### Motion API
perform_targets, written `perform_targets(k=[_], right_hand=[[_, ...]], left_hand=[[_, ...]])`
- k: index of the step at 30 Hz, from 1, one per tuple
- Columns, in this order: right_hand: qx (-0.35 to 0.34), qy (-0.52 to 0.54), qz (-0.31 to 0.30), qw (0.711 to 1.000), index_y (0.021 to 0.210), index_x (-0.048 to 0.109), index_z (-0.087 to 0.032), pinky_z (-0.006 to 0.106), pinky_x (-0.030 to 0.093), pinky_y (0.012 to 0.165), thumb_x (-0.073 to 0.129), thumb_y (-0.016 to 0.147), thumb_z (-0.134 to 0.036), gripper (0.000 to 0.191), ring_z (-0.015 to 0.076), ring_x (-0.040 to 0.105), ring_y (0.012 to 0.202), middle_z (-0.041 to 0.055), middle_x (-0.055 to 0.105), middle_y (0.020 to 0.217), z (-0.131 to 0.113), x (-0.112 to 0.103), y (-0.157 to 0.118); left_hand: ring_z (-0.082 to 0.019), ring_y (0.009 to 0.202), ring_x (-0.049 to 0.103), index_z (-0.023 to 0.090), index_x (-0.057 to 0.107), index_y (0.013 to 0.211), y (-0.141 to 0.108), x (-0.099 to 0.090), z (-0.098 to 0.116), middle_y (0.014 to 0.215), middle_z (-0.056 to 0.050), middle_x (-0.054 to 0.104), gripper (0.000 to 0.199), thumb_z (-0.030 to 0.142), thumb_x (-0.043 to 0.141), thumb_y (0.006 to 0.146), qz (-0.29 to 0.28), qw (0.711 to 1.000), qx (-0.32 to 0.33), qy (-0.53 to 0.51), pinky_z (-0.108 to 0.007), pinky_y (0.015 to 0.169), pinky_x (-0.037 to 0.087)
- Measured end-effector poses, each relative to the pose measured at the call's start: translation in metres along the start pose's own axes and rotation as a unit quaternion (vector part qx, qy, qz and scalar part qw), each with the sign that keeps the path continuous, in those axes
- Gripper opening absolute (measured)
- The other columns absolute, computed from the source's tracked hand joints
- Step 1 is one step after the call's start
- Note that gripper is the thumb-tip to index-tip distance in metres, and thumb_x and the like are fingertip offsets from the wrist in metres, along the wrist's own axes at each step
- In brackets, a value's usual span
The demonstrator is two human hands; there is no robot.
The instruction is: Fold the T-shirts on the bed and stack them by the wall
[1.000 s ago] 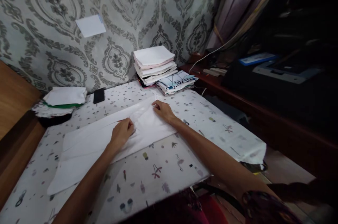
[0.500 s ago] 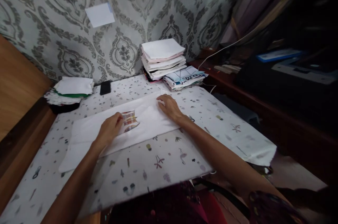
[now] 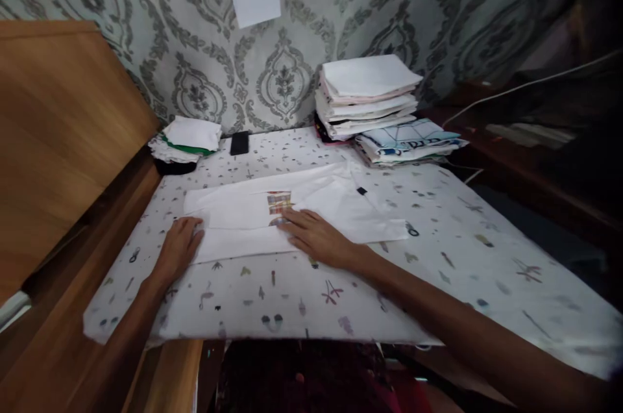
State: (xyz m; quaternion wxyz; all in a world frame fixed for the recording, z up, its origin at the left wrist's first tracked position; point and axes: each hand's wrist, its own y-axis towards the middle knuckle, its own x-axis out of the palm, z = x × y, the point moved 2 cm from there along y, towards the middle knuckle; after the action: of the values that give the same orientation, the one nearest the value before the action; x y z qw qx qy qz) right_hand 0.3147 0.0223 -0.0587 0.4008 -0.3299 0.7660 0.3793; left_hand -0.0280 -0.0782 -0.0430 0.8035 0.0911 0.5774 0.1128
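Observation:
A white T-shirt [image 3: 233, 212], folded into a long strip, lies across the patterned cloth with a multicoloured print showing near its middle. At its left end my left hand [image 3: 179, 247] has its fingers curled in and pressed together on the shirt's edge. My right hand [image 3: 318, 237] lies flat on the shirt, fingers stretched out and touching the lower part of the print, which they partly cover. A sleeve part of the shirt spreads out to the right of that hand.
A tall stack of folded clothes [image 3: 367, 98] stands by the wall, beside a lower folded pile [image 3: 409, 140]. At the back left are a smaller clothes pile [image 3: 187, 137] and a black phone [image 3: 239, 143]. A wooden panel [image 3: 68, 140] borders the left side.
My left hand has moved from the print to the shirt's left end. My right hand has come down from the far right edge onto the print. The view has turned left.

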Motion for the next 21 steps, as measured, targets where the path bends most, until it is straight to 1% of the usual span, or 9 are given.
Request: perform_targets(k=[2,4,7,9,11,13,17,19,21], right_hand=[[0.004,-0.013,0.005,1.0,0.133,0.056,-0.034,0.051,0.037,0.115,0.054,0.097,-0.023,0.037,0.0255,0.046,0.139,0.0023,0.052,0.15,0.002,0.006,-0.001],[-0.003,-0.026,0.001,1.0,0.136,0.054,-0.034,0.05,0.038,0.115,0.052,0.098,-0.024,0.039,0.0249,0.046,0.14,0.0025,0.051,0.151,0.004,0.01,-0.002],[-0.015,-0.047,-0.011,0.999,0.139,0.051,-0.031,0.051,0.038,0.115,0.047,0.1,-0.026,0.04,0.025,0.045,0.141,0.0051,0.05,0.152,0.006,0.011,-0.001],[-0.017,-0.055,-0.017,0.998,0.14,0.051,-0.032,0.051,0.038,0.115,0.048,0.1,-0.029,0.04,0.0257,0.045,0.141,0.0053,0.05,0.152,0.006,0.01,0.0],[-0.016,-0.059,-0.02,0.998,0.141,0.05,-0.033,0.051,0.038,0.115,0.048,0.101,-0.031,0.04,0.0259,0.044,0.141,0.0053,0.05,0.152,0.004,0.01,0.0],[-0.016,-0.065,-0.021,0.998,0.141,0.049,-0.031,0.051,0.038,0.115,0.045,0.102,-0.034,0.04,0.0261,0.044,0.142,0.0067,0.05,0.151,0.001,0.011,0.001],[-0.025,-0.088,-0.012,0.996,0.138,0.053,-0.028,0.052,0.034,0.117,0.043,0.102,-0.033,0.038,0.0269,0.041,0.144,0.009,0.048,0.153,-0.007,0.015,0.0],[-0.028,-0.1,-0.008,0.995,0.136,0.055,-0.027,0.052,0.033,0.118,0.045,0.102,-0.032,0.036,0.027,0.039,0.145,0.0092,0.047,0.153,-0.01,0.017,0.0],[-0.023,-0.111,-0.01,0.994,0.136,0.056,-0.026,0.053,0.033,0.118,0.044,0.102,-0.032,0.036,0.0266,0.039,0.145,0.01,0.049,0.152,-0.011,0.018,-0.001]], left_hand=[[-0.027,0.115,0.056,0.021,0.059,0.117,-0.001,-0.001,-0.005,0.12,-0.011,0.062,0.037,0.043,0.046,0.091,0.021,0.999,-0.012,-0.04,-0.044,0.103,0.045],[-0.025,0.109,0.06,0.021,0.059,0.114,0.002,-0.006,-0.016,0.117,-0.009,0.063,0.036,0.042,0.049,0.087,0.068,0.989,-0.068,-0.116,-0.04,0.096,0.049],[-0.021,0.094,0.063,0.019,0.059,0.1,0.012,-0.016,-0.042,0.102,-0.006,0.066,0.032,0.042,0.051,0.08,0.162,0.937,-0.187,-0.245,-0.033,0.081,0.053],[-0.019,0.091,0.063,0.019,0.059,0.091,0.021,-0.021,-0.057,0.095,-0.005,0.066,0.029,0.041,0.052,0.075,0.185,0.912,-0.219,-0.295,-0.031,0.08,0.053],[-0.02,0.092,0.063,0.019,0.059,0.088,0.03,-0.025,-0.066,0.092,-0.005,0.066,0.026,0.038,0.052,0.072,0.175,0.914,-0.219,-0.295,-0.032,0.085,0.052],[-0.021,0.097,0.063,0.018,0.06,0.089,0.037,-0.025,-0.067,0.096,-0.007,0.068,0.025,0.036,0.049,0.074,0.161,0.931,-0.207,-0.252,-0.035,0.091,0.051],[-0.026,0.117,0.06,0.017,0.062,0.113,0.043,-0.013,-0.047,0.123,-0.013,0.067,0.038,0.038,0.042,0.088,0.104,0.979,-0.124,-0.121,-0.042,0.105,0.045],[-0.029,0.134,0.05,0.015,0.057,0.127,0.044,-0.003,-0.034,0.139,-0.016,0.059,0.046,0.04,0.038,0.093,0.06,0.995,-0.071,-0.045,-0.047,0.114,0.036],[-0.029,0.147,0.033,0.013,0.052,0.136,0.047,0.006,-0.023,0.151,-0.017,0.048,0.05,0.039,0.035,0.096,0.014,0.999,-0.042,0.027,-0.05,0.12,0.025]])
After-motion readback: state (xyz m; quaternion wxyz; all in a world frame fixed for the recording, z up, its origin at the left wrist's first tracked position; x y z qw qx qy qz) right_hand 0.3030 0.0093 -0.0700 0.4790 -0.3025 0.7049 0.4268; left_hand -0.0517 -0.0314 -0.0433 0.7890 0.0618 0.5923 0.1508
